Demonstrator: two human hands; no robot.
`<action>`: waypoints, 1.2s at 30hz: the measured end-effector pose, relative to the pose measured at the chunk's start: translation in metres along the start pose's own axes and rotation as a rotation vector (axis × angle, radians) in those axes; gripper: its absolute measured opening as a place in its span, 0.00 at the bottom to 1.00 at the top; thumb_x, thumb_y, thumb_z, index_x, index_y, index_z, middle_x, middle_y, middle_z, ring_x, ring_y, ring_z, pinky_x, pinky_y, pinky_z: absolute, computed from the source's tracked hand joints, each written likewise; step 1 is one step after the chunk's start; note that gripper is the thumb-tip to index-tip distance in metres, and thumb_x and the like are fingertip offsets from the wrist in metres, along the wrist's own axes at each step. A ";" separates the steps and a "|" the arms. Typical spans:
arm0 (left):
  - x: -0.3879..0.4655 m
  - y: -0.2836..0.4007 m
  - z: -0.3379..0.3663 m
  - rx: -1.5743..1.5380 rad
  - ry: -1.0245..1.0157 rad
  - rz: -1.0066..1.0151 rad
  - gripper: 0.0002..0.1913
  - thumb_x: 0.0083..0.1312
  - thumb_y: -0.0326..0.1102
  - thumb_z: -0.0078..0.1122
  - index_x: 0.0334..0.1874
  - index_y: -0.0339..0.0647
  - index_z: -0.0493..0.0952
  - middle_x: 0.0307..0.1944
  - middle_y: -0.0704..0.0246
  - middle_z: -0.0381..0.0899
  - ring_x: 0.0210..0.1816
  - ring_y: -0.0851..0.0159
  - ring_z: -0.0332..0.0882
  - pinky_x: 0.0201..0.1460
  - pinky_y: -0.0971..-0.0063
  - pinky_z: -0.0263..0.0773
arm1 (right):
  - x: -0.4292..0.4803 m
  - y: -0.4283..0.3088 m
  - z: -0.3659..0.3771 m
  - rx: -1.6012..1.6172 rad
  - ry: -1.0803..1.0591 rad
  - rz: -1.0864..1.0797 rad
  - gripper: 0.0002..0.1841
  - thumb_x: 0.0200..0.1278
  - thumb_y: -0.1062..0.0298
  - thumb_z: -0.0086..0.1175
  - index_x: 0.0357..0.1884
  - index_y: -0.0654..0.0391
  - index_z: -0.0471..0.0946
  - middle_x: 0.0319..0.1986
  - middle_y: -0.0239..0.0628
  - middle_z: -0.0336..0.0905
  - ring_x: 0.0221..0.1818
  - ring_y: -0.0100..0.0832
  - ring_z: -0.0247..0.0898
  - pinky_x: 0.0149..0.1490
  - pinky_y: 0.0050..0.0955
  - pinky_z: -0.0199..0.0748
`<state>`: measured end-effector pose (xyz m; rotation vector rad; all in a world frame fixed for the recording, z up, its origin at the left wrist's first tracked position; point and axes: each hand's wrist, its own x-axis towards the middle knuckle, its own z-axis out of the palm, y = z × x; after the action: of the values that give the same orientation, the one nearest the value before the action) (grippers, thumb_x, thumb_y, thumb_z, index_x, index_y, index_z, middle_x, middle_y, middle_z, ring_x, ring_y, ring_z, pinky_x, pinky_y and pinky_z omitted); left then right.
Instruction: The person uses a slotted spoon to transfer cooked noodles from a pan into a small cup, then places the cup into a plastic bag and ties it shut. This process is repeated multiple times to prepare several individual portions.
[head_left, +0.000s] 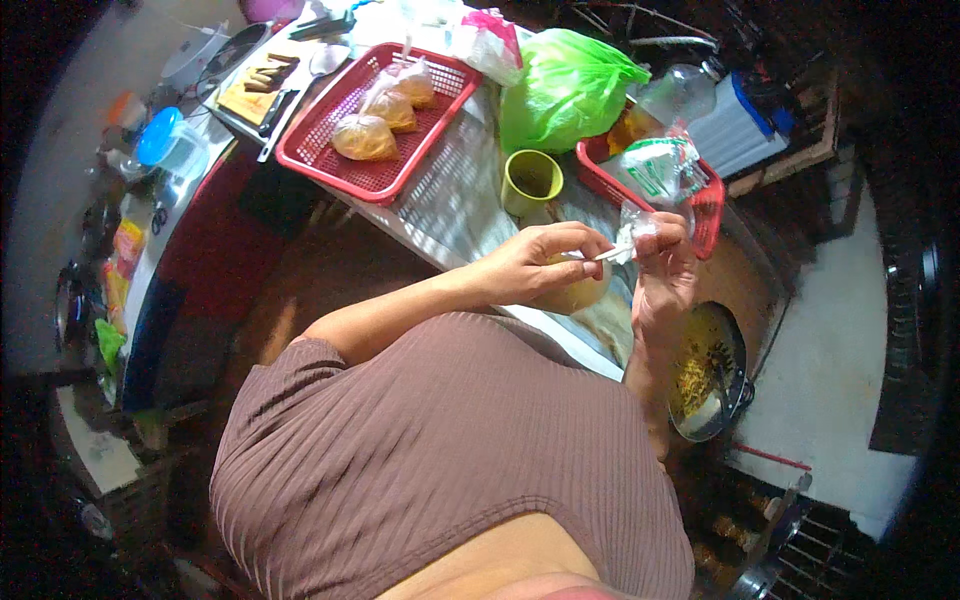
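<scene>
In front of my chest, my left hand pinches the twisted neck of a clear plastic bag. The bag's filled yellowish body hangs below that hand and is partly hidden by it. My right hand grips the gathered clear top of the plastic, just right of my left fingers. Beyond my hands stands a yellow-green cup with dark contents. Several knotted plastic bags of yellowish food sit in a red perforated plastic basket to the left.
A bright green plastic bag stands behind the cup. The smaller red basket at right holds plastic packaging. Lower right is a dark pan of yellow food. A ladle and knife lie at upper left.
</scene>
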<state>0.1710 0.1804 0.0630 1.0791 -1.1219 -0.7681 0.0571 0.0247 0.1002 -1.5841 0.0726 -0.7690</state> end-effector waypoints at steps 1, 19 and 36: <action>-0.002 0.004 -0.001 -0.057 0.020 -0.028 0.12 0.72 0.40 0.54 0.47 0.39 0.78 0.60 0.63 0.74 0.64 0.65 0.67 0.68 0.67 0.59 | 0.003 0.000 0.003 0.016 -0.011 0.002 0.05 0.64 0.72 0.60 0.34 0.58 0.75 0.41 0.29 0.70 0.41 0.20 0.63 0.51 0.22 0.61; -0.100 0.063 -0.192 0.330 1.147 0.159 0.08 0.68 0.33 0.61 0.43 0.36 0.84 0.38 0.69 0.84 0.38 0.75 0.78 0.44 0.82 0.71 | -0.041 0.028 -0.019 -0.013 0.050 0.291 0.05 0.67 0.70 0.60 0.43 0.56 0.79 0.35 0.23 0.76 0.38 0.16 0.66 0.47 0.17 0.63; -0.122 0.035 -0.249 0.544 0.859 -0.278 0.07 0.69 0.32 0.58 0.39 0.37 0.83 0.32 0.76 0.80 0.32 0.77 0.71 0.37 0.82 0.66 | -0.056 0.029 -0.032 -0.062 0.076 0.320 0.06 0.68 0.69 0.58 0.43 0.57 0.80 0.35 0.23 0.76 0.38 0.15 0.67 0.48 0.17 0.63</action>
<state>0.3736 0.3715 0.0412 1.8173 -0.4323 -0.1279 0.0090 0.0182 0.0490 -1.5520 0.3990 -0.5792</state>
